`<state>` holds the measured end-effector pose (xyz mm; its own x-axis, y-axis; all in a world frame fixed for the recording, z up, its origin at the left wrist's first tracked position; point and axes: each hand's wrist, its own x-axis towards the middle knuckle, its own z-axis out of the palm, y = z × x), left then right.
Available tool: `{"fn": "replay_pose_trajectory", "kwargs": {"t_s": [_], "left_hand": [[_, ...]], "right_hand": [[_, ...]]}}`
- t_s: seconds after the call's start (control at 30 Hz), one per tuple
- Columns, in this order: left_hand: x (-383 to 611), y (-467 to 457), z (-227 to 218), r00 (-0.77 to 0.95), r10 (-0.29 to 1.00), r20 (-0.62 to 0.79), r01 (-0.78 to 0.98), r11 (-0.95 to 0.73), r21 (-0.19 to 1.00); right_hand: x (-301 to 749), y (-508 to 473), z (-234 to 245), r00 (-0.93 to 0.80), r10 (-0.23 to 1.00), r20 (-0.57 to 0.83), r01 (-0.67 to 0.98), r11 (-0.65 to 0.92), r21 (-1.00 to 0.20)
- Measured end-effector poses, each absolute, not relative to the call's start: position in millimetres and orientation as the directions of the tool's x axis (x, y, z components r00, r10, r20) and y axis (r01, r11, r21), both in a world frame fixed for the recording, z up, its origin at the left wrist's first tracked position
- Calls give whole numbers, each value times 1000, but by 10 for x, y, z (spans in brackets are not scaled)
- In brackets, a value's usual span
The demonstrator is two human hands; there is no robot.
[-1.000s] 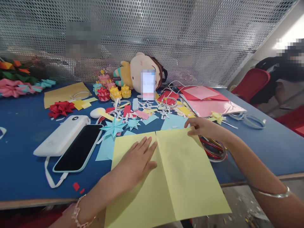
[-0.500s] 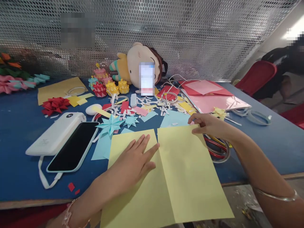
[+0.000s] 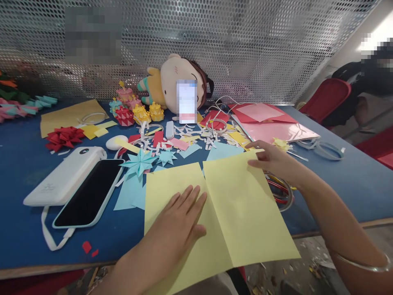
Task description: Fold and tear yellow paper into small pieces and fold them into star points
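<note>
A large sheet of yellow paper (image 3: 248, 217) reaches over the table's front edge. A line like a fold runs down its middle, with a small gap at the far end, and its right half is tilted up. My left hand (image 3: 181, 221) lies flat on the left half, fingers spread. At the far right corner my right hand (image 3: 273, 162) pinches the paper between thumb and fingers. Light blue paper (image 3: 225, 151) lies just beyond the sheet. Left of it are a blue folded paper star (image 3: 139, 162) and a smaller blue star (image 3: 166, 157).
A phone (image 3: 90, 192) and white power bank (image 3: 63, 176) lie at left. Paper scraps (image 3: 179, 143), folded paper pieces and a plush doll (image 3: 172, 82) with a lit phone (image 3: 187, 100) are farther back. Rolls of tape (image 3: 281, 192) sit beside my right hand.
My right hand has raised the right half of the sheet a little, and its near edge is higher. My left hand has slid slightly toward me, still flat on the paper.
</note>
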<state>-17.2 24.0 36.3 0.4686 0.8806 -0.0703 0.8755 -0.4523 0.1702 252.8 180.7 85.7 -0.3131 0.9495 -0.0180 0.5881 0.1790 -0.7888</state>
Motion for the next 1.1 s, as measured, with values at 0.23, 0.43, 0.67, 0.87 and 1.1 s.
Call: {"fn": "replay_pose_trajectory", "kwargs": {"t_s": [0.23, 0.43, 0.67, 0.87, 1.1], "left_hand": [[-150, 269, 360, 469, 877, -100, 874, -445, 193], [-139, 263, 351, 456, 886, -81, 880, -436, 188], [-152, 263, 300, 465, 885, -28, 873, -453, 179], [-172, 283, 239, 467, 884, 15, 870, -462, 174], [-193, 233, 170, 458, 888, 48, 868, -458, 189]], "right_hand": [[2622, 1588, 852, -344, 937, -68, 639, 180, -748], [2647, 1596, 848, -334, 942, -30, 652, 208, -729], [2879, 1418, 844, -244, 969, 34, 708, 202, -677], [3005, 1246, 722, -174, 984, 33, 837, 166, -522], [2908, 1232, 600, -186, 981, 64, 905, 196, -378]]}}
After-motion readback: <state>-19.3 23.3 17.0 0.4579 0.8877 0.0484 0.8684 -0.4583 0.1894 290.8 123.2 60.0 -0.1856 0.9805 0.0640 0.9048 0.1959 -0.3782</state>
